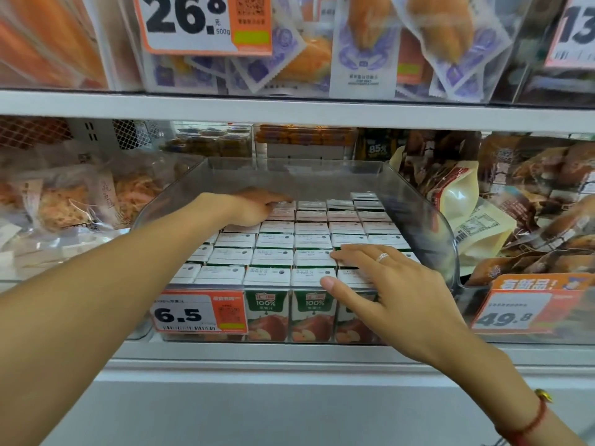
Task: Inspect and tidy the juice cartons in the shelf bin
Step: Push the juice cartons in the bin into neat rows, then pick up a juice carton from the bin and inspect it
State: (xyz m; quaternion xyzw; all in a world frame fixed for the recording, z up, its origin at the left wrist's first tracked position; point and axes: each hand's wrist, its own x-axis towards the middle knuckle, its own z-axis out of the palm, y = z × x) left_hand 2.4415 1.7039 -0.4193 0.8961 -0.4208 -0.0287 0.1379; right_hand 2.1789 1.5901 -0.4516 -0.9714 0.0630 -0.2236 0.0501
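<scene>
- Right hand (383, 284), fingers straight and spread, lay flat on front-right juice cartons (283, 249); ring on one finger.
- Cartons stood upright in about five columns, filling the clear shelf bin (428, 220); front faces read "100%", apples pictured.
- Price tag (199, 312) on bin front: "6.5".
- Left hand (254, 207), fingers extended, rested on rear-left cartons.
- White shelf; snack bags either side.

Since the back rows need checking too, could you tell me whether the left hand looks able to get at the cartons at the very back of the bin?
Probably yes: the left hand already rests on the back-left juice cartons, and the clear bin is open on top with nothing above them.
</scene>
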